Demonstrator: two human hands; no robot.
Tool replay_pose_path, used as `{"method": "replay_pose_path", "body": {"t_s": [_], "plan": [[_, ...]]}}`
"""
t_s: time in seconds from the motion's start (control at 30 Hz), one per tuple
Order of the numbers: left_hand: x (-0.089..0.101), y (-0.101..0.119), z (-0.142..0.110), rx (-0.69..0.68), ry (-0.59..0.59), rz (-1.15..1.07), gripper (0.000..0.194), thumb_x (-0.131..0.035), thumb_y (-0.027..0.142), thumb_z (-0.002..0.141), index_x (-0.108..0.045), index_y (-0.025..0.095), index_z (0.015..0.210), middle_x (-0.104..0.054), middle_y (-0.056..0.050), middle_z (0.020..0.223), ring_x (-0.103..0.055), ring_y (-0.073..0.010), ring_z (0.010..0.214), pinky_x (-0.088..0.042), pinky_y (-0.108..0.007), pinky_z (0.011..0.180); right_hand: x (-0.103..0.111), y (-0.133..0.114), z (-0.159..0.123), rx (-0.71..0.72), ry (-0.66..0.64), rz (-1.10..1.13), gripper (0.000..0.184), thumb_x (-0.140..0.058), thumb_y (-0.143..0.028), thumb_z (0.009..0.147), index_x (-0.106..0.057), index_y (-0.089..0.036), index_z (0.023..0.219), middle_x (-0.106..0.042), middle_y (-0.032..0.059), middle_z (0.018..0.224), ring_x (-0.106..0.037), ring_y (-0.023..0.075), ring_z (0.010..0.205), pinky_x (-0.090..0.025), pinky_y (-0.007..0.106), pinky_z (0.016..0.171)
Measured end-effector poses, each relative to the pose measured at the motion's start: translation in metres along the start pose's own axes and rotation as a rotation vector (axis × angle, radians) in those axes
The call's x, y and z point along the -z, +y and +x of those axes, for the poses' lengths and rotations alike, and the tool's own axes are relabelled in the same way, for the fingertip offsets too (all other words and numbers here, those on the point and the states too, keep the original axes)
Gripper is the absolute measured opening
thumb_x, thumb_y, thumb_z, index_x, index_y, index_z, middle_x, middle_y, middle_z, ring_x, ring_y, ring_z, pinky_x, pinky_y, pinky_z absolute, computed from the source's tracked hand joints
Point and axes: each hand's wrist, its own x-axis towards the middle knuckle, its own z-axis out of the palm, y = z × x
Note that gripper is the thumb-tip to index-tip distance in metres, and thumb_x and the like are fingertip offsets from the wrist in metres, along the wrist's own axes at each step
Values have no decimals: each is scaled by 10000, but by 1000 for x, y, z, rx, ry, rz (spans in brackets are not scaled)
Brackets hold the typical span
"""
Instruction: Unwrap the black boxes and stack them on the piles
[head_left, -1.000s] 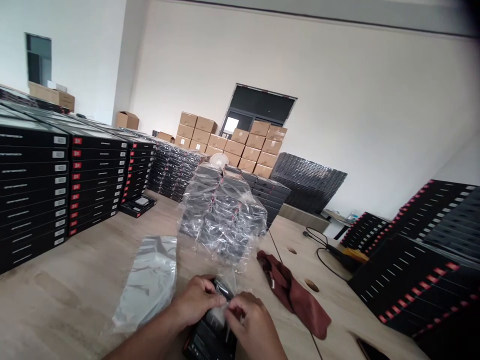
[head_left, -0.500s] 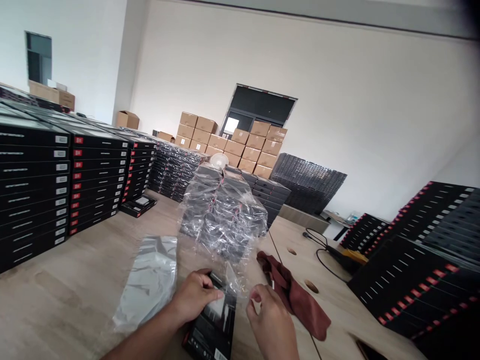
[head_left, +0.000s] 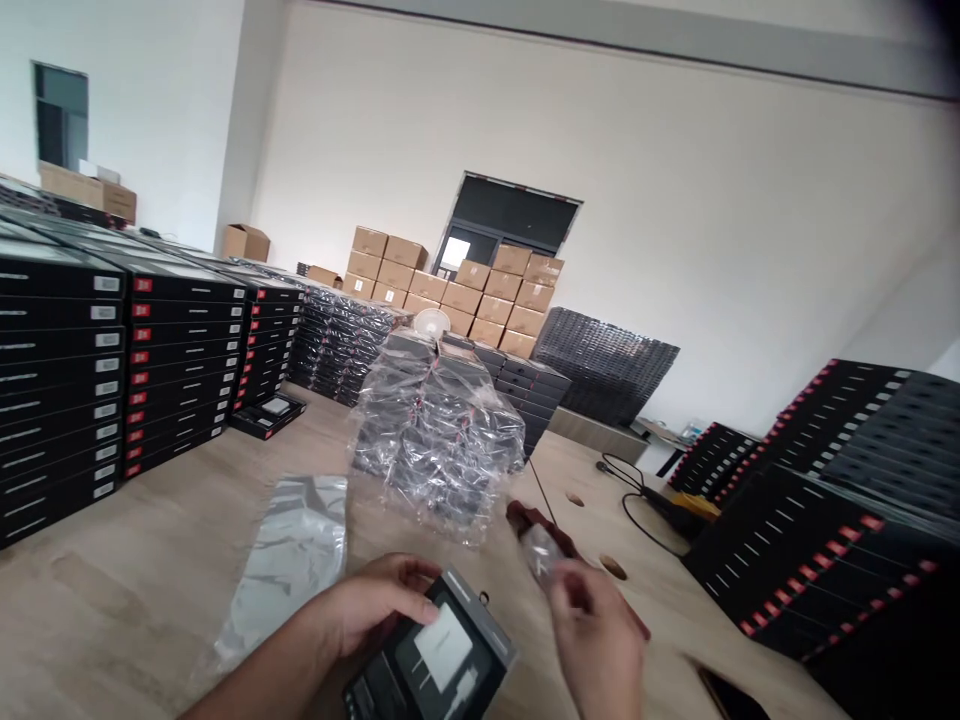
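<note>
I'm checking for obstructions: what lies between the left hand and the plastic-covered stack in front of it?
In the head view, only bare tabletop shows between the left hand and the plastic-covered stack.

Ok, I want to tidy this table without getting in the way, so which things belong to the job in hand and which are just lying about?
Part of the job:
black charger box, in the left hand
clear plastic piece, in the right hand
flat plastic bags, probably
plastic-covered box stacks, probably

Apparently just lying about:
maroon cloth
dark smartphone
</note>
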Motion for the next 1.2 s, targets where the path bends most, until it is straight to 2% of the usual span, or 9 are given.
{"method": "replay_pose_path", "body": {"t_s": [0.07,0.17,0.3,0.57,0.67,0.83,1.0,1.1,1.2], "plan": [[0,1,-2,63,-55,20,584,-781,93,465,-634,127,1029,-666,-80,960,-625,-222,850,-467,-302,752,-22,-6,-10,55,-223,43,186,-530,-356,774,-634,-203,763,-646,54,740,-592,190,642,-467,289,635],[1,0,-3,116,0,100,656,-805,93,429,-637,130,1062,-672,-78,966,-623,-231,848,-464,-317,756,-45,-14,-22,58,-474,141,182,-509,-328,807,-621,-209,728,-631,33,690,-583,171,624,-458,263,617],[4,-1,0,57,79,189,661,-821,135,450,-648,151,1088,-669,-65,998,-617,-247,911,-454,-338,813,-52,-17,-28,22,-644,294,193,-522,-312,807,-620,-202,681,-630,30,689,-587,164,647,-451,245,619],[3,-1,1,54,-40,167,574,-804,180,478,-687,146,1039,-693,-71,1002,-616,-248,923,-437,-331,839,-60,-12,-35,46,-641,309,77,-565,-164,641,-637,-190,651,-564,-24,609,-503,129,570,-366,213,525],[1,3,-2,52,-73,214,485,-778,243,529,-710,137,997,-705,-59,921,-621,-206,785,-436,-289,751,-60,-11,-35,24,-625,346,65,-579,-192,684,-629,-186,642,-576,-14,626,-527,138,591,-395,218,544],[-2,6,-4,36,38,399,387,-713,286,575,-727,159,940,-704,-21,830,-599,-188,712,-418,-267,681,-48,-13,-27,32,-546,288,190,-539,-319,825,-656,-192,747,-616,40,711,-577,167,657,-461,253,629],[-1,-3,0,-101,201,681,500,-691,229,577,-636,164,1070,-652,-28,1032,-569,-213,948,-417,-268,807,-40,-21,-24,171,-588,220,245,-467,-272,859,-705,-214,852,-635,67,785,-606,192,754,-492,283,700],[0,-9,4,-172,213,677,606,-678,177,566,-550,153,1157,-577,-72,1196,-574,-192,931,-429,-257,786,-40,-29,-26,220,-654,168,290,-426,-212,869,-716,-229,877,-622,58,810,-609,181,768,-493,276,702],[0,-9,6,-197,174,659,524,-641,154,589,-585,137,1109,-603,-84,1176,-602,-180,860,-446,-253,740,-41,-34,-28,264,-671,129,307,-407,-201,882,-712,-237,888,-606,48,814,-608,170,767,-493,266,698]]}}
